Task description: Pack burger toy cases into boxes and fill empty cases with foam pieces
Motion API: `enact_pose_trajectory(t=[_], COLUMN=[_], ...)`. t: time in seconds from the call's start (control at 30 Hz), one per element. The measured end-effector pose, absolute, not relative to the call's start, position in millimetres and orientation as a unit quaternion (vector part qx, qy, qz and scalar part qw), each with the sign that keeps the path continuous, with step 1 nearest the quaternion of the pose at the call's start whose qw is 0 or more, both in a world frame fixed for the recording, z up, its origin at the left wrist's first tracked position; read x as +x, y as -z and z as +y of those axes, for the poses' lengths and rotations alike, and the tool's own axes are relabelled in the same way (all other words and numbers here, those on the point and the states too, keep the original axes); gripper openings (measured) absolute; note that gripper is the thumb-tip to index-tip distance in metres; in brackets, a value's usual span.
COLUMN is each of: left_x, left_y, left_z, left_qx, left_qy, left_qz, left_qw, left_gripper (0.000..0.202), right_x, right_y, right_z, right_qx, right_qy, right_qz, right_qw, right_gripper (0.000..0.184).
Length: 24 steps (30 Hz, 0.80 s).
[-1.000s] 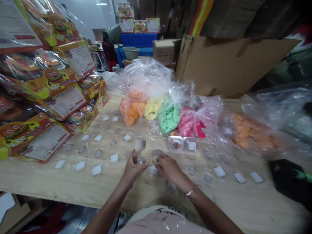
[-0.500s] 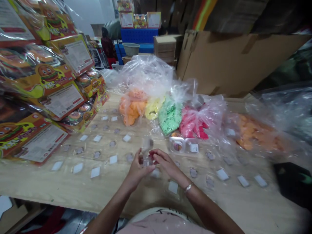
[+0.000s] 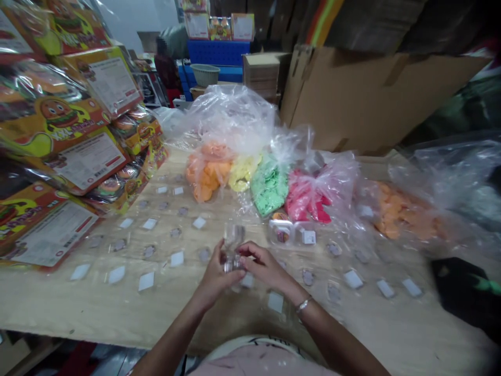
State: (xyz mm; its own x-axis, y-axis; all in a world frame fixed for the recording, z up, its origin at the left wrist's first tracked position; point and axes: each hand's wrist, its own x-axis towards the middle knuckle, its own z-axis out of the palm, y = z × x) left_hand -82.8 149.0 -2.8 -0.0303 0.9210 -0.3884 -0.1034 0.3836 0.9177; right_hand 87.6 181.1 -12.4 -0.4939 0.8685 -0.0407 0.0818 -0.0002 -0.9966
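My left hand (image 3: 216,275) and my right hand (image 3: 261,265) meet above the wooden table (image 3: 78,303), and both pinch a small clear plastic case (image 3: 233,246) held upright between the fingertips. My right wrist wears a thin bracelet. Several small clear packets with white labels (image 3: 177,259) lie in rows on the table around my hands. Two more small cases (image 3: 293,233) sit just beyond, to the right of my hands.
Clear bags of orange (image 3: 205,175), yellow (image 3: 241,172), green (image 3: 270,185) and pink pieces (image 3: 307,198) lie at the back. Stacked burger-printed toy packages (image 3: 74,136) fill the left side. A large cardboard box (image 3: 364,99) stands behind, and a black object (image 3: 465,292) lies at the right.
My hands left the table top and came together, lifting the clear case between them. The camera view shifted slightly.
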Motion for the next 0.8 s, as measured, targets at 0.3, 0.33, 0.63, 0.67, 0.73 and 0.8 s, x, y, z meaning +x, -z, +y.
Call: enact_pose_trajectory(t=[0.3, 0.33, 0.63, 0.67, 0.73, 0.8], left_x=[-84.0, -84.0, -83.3, -83.4, -84.8, -88.7], left_y=[3.4, 4.6, -0.6, -1.5, -2.9, -3.3], left_z=[151.6, 151.9, 151.0, 151.1, 152.1, 155.2], left_qx=[0.332, 0.343, 0.326, 0.322, 0.303, 0.272], left_qy=[-0.450, -0.445, -0.447, -0.453, -0.469, -0.482], left_qz=[0.532, 0.552, 0.473, 0.481, 0.494, 0.498], left_qw=[0.636, 0.616, 0.686, 0.677, 0.666, 0.668], left_gripper=[0.100, 0.107, 0.077, 0.079, 0.082, 0.076], right_x=[81.6, 81.8, 88.4, 88.4, 86.4, 80.9], right_y=[5.5, 5.8, 2.4, 4.2, 10.3, 18.5], right_z=[181.1, 181.2, 179.6, 179.8, 183.6, 194.0], right_qx=[-0.378, -0.376, -0.390, -0.408, -0.456, -0.498], right_qy=[-0.561, -0.563, -0.555, -0.533, -0.479, -0.431], right_qz=[-0.649, -0.647, -0.661, -0.666, -0.675, -0.683], right_qw=[0.348, 0.349, 0.322, 0.323, 0.327, 0.317], right_gripper=[0.026, 0.027, 0.021, 0.019, 0.018, 0.018])
